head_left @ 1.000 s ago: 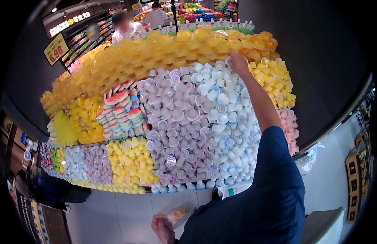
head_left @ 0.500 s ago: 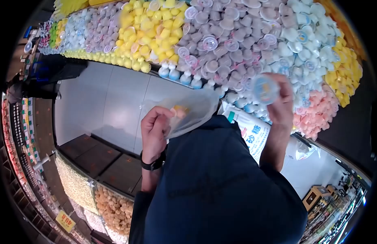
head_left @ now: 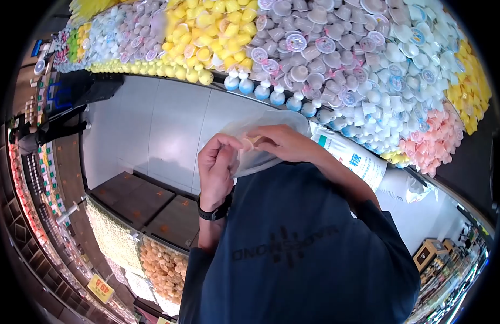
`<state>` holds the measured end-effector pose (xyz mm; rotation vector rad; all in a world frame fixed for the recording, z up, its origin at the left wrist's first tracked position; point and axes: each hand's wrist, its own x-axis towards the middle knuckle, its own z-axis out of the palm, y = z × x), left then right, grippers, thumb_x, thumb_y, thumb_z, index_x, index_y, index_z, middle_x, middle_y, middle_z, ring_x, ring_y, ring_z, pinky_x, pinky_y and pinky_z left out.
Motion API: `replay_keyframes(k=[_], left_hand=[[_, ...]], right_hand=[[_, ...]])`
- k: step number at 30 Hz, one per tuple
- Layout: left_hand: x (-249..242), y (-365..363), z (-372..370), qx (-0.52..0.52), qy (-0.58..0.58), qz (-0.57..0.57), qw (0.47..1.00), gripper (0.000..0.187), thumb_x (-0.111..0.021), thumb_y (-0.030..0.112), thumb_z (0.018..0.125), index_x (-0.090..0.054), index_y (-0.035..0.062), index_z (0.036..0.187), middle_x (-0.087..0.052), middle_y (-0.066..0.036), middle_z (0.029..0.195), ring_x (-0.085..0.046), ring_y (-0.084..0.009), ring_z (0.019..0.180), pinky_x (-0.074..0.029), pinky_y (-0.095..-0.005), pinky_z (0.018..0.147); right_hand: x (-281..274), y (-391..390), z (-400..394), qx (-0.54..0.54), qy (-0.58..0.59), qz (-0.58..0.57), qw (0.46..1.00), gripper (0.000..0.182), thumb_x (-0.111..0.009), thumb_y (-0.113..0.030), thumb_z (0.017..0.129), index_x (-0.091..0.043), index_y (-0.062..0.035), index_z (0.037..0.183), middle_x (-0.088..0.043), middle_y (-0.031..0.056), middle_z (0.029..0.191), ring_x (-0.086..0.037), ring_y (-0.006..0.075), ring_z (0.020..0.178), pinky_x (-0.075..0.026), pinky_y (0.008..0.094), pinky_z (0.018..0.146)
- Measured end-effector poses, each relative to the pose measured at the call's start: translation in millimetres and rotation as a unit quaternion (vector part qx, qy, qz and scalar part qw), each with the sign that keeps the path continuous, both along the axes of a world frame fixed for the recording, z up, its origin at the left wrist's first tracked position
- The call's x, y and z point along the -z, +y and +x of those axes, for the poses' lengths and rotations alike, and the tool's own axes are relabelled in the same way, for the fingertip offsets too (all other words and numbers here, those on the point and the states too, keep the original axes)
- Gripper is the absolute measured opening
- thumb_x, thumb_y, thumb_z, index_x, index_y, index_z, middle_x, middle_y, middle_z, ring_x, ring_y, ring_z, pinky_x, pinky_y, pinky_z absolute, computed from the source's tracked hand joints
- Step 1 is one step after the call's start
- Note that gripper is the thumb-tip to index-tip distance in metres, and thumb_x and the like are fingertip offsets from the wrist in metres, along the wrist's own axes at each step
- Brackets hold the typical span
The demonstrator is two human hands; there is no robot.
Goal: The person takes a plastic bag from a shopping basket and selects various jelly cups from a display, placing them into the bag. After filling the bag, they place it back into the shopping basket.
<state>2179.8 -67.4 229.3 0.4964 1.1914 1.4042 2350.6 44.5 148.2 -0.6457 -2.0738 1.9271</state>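
Observation:
A thin translucent plastic bag (head_left: 285, 121) hangs from my left hand (head_left: 217, 167), whose fingers are closed on its edge. My right hand (head_left: 279, 141) reaches across to the bag's opening, its fingers bent beside those of my left hand. Something small and pinkish-orange shows between the two hands; whether my right fingers grip it is hard to make out. Beyond the bag lies a large heap of small jelly cups, with purple cups (head_left: 314, 48), yellow cups (head_left: 206, 32), pale blue cups (head_left: 406, 70) and pink cups (head_left: 433, 140).
A white printed sack (head_left: 352, 156) lies beside the heap's near edge. Blue-and-white round containers (head_left: 262, 92) line that edge. At the lower left are dark lids (head_left: 132, 200) and a bin of brown pieces (head_left: 163, 267). A person (head_left: 50, 135) is at the far left.
My right hand has moved left from over the heap to the bag. The blue-lidded cup it held is no longer seen in it. The view has shifted slightly.

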Motion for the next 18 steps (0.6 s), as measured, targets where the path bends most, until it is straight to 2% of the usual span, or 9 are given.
replay_keyframes(k=[2, 4, 5, 6, 7, 9, 11, 16, 18], left_hand=[[4, -8, -3, -0.022, 0.019, -0.018, 0.999, 0.013, -0.047, 0.005, 0.098, -0.059, 0.0037, 0.093, -0.038, 0.007, 0.065, -0.028, -0.0014, 0.053, -0.02, -0.0196, 0.046], [11, -9, -2, -0.038, 0.049, -0.036, 0.997, 0.009, -0.051, 0.007, 0.096, -0.059, 0.0064, 0.092, -0.04, 0.008, 0.066, -0.029, -0.0016, 0.053, -0.02, -0.0201, 0.046], [14, -11, -4, -0.042, 0.064, -0.04, 0.996, 0.008, -0.053, 0.007, 0.095, -0.059, 0.0075, 0.091, -0.043, 0.007, 0.067, -0.031, -0.0013, 0.053, -0.022, -0.0193, 0.046], [11, -12, -2, -0.067, 0.038, -0.069, 0.995, 0.008, -0.053, 0.007, 0.094, -0.059, 0.008, 0.089, -0.047, 0.007, 0.069, -0.034, -0.0005, 0.054, -0.024, -0.0184, 0.046], [15, -10, -2, -0.076, 0.04, -0.075, 0.993, 0.01, -0.052, 0.007, 0.095, -0.059, 0.0086, 0.087, -0.05, 0.007, 0.07, -0.037, 0.0003, 0.054, -0.025, -0.0172, 0.045], [14, -6, -2, -0.075, 0.019, -0.051, 0.996, 0.012, -0.051, 0.006, 0.095, -0.056, 0.0096, 0.085, -0.048, 0.008, 0.067, -0.035, 0.0009, 0.053, -0.023, -0.0169, 0.044], [13, -3, -2, -0.082, 0.016, -0.019, 0.996, 0.014, -0.051, 0.006, 0.096, -0.057, 0.0056, 0.084, -0.035, 0.009, 0.057, -0.025, 0.0005, 0.047, -0.017, -0.02, 0.043], [17, 1, -2, -0.057, 0.002, 0.014, 0.998, 0.012, -0.051, 0.005, 0.095, -0.058, 0.0046, 0.085, -0.035, 0.008, 0.056, -0.025, -0.001, 0.046, -0.018, -0.0213, 0.043], [17, 2, 0, -0.066, -0.001, -0.005, 0.998, 0.012, -0.051, 0.004, 0.094, -0.058, 0.0046, 0.084, -0.036, 0.008, 0.057, -0.027, -0.001, 0.047, -0.019, -0.0207, 0.043]], right_hand=[[1, -2, 1, -0.007, -0.019, -0.021, 1.0, 0.033, -0.063, -0.01, 0.088, -0.061, -0.003, 0.12, -0.067, 0.0115, 0.095, -0.065, 0.0206, 0.084, -0.051, 0.0347, 0.078], [-5, 6, 19, -0.038, -0.035, 0.062, 0.997, 0.031, -0.062, -0.01, 0.088, -0.062, -0.003, 0.118, -0.067, 0.0119, 0.099, -0.065, 0.0212, 0.089, -0.051, 0.0348, 0.08], [3, 6, 28, -0.03, -0.002, 0.082, 0.996, 0.031, -0.063, -0.01, 0.088, -0.061, -0.0039, 0.119, -0.067, 0.0117, 0.101, -0.065, 0.0211, 0.092, -0.052, 0.0345, 0.081], [15, 4, 35, -0.024, -0.012, 0.123, 0.992, 0.031, -0.063, -0.01, 0.088, -0.061, -0.0041, 0.118, -0.066, 0.0112, 0.102, -0.065, 0.0207, 0.091, -0.052, 0.0343, 0.08], [4, 9, 44, -0.013, -0.009, 0.094, 0.995, 0.029, -0.063, -0.011, 0.09, -0.061, -0.0043, 0.119, -0.067, 0.0112, 0.102, -0.066, 0.0196, 0.091, -0.053, 0.0338, 0.079], [-13, 21, 62, 0.019, -0.027, 0.064, 0.997, 0.029, -0.064, -0.015, 0.093, -0.06, -0.0032, 0.119, -0.068, 0.0111, 0.1, -0.067, 0.0179, 0.088, -0.054, 0.032, 0.078], [-37, 35, 77, 0.071, -0.045, 0.075, 0.994, 0.029, -0.064, -0.012, 0.092, -0.06, -0.0017, 0.119, -0.068, 0.0117, 0.101, -0.068, 0.0188, 0.09, -0.054, 0.0326, 0.078], [-75, 73, 122, 0.188, -0.034, 0.19, 0.963, 0.029, -0.065, -0.009, 0.09, -0.062, -0.0039, 0.118, -0.068, 0.0093, 0.1, -0.068, 0.0186, 0.091, -0.053, 0.0316, 0.079], [-83, 86, 142, 0.24, -0.037, 0.176, 0.954, 0.027, -0.066, -0.008, 0.09, -0.063, -0.0046, 0.117, -0.068, 0.0087, 0.1, -0.067, 0.0173, 0.091, -0.053, 0.0308, 0.079]])
